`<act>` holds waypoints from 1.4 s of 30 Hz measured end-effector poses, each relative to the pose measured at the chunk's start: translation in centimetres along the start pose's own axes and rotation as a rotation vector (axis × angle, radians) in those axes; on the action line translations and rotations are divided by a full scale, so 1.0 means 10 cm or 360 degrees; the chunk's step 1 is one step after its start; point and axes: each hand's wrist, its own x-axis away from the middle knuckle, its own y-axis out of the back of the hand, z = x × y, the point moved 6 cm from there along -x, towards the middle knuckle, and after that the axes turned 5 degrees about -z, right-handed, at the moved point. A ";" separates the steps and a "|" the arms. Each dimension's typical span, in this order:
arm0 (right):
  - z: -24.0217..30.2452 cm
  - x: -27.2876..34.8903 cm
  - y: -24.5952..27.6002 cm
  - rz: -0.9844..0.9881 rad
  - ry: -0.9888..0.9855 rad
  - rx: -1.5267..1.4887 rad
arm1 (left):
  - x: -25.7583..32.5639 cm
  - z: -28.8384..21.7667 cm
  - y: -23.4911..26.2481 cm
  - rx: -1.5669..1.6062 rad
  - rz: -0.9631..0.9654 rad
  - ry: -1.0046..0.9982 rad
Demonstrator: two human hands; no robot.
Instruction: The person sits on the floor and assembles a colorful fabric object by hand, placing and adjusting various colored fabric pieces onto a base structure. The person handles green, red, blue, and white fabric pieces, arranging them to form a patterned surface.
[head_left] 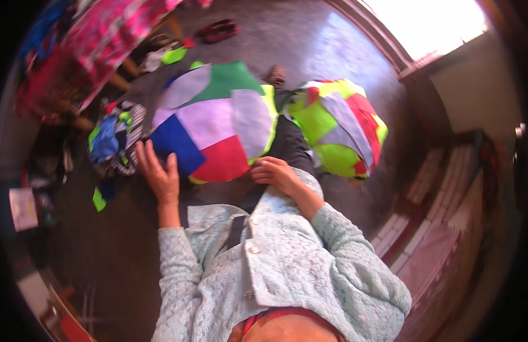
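resting on the near edge of a round patchwork cushion [218, 122] are both hands: left hand [160, 174] open w/ fingers spread wide, flat against its blue patch; right hand [277, 172] curled narrow, fingertips at the red patch, not clearly gripping anything. cushion lies on the person's dark trouser leg [289, 142], over the brown floor [332, 51]. second patchwork cushion [338, 128] sits just beside it to the right. fabric scraps [113, 139] piled to the left.
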 end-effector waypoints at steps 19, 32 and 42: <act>0.42 0.32 0.17 -0.0104 0.0433 0.0047 | 0.10 0.02 -0.38 -0.0054 0.0495 -0.0140; 1.02 1.29 1.94 -0.1515 0.1375 0.0774 | 0.04 -0.15 -0.28 -0.0164 0.0351 -0.0250; 1.84 0.80 1.70 -0.1897 0.1384 0.2442 | 0.06 -0.20 -0.35 -0.0176 0.0560 -0.0278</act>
